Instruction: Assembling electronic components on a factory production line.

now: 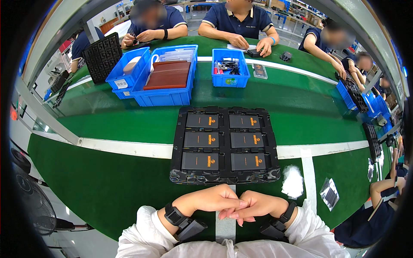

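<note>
Fingers together, left hand touching right hand, nothing visibly held, off the near edge of the tray. Six boxes lie inside, far edge to near (orange marks rightward). Wrist straps best clear of it, probably.

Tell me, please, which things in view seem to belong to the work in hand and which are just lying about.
Probably the work's, nearest the left hand and right hand: black tray; six dark boxes in it.

Probably just lying about: whitish plastic pile; silvery packet; black fan.
</note>
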A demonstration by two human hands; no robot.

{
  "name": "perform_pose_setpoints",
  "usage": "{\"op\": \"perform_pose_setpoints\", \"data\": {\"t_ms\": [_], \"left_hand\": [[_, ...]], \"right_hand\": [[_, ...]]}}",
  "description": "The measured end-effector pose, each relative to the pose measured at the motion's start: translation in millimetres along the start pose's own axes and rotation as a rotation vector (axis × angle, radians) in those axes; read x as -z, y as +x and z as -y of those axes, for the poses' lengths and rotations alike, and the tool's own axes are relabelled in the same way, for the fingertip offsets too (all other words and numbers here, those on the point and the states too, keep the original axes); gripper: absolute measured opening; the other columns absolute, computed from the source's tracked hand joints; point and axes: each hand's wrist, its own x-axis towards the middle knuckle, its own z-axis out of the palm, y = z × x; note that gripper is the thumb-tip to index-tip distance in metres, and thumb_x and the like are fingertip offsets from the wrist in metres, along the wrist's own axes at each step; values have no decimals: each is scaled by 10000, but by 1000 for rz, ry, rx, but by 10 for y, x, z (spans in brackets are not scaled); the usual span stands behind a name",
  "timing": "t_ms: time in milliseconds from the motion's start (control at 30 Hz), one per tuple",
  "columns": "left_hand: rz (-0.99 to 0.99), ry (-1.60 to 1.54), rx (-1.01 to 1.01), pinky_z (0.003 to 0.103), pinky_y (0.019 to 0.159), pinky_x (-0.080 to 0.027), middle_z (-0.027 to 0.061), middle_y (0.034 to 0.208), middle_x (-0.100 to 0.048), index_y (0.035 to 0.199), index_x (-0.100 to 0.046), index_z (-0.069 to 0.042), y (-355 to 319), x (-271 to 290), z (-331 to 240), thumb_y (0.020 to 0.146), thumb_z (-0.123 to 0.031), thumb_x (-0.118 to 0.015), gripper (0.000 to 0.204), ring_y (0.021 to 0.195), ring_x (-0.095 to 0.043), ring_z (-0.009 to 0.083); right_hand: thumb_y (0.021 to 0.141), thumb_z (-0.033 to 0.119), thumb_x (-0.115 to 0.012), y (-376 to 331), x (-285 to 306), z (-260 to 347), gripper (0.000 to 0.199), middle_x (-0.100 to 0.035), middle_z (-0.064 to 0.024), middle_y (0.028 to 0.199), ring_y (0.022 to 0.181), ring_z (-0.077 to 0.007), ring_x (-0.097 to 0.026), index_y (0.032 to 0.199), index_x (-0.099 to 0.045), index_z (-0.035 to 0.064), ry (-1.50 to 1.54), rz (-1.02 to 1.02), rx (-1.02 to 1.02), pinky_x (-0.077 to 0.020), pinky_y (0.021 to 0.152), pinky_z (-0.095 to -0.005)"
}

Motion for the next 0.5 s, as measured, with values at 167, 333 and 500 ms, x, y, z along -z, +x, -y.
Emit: {"op": "perform_pose_setpoints", "data": {"t_ms": [167, 333, 500], "left_hand": [[6, 6, -6, 189, 413, -364, 31, 466, -507, 580, -570, -8, -2, 2, -16, 849, -297, -455, 411, 427, -477, 62], [-1, -4, 1, 191, 409, -366, 32, 465, -507, 580, -570, -6, -3, -2, -8, 849, -295, -454, 412, 422, -476, 64], [1, 6, -9, 192, 407, -369, 33, 465, -506, 583, -571, -3, -3, 5, -8, 850, -295, -453, 413, 419, -475, 64]], "right_hand": [[829, 188, -503, -3, 16, -18, 221, -584, -23, 610, 387, -19, -411, 872, -610, -1, 9, 7, -22, -336, 416, -162], [829, 188, -503, -1, 16, -18, 226, -578, -19, 598, 384, -20, -410, 906, -603, 0, 8, 21, 3, -334, 415, -163], [831, 184, -500, -1, 8, -4, 220, -584, -24, 612, 383, -21, -407, 870, -610, -2, 2, 10, -1, -336, 415, -164]]}}
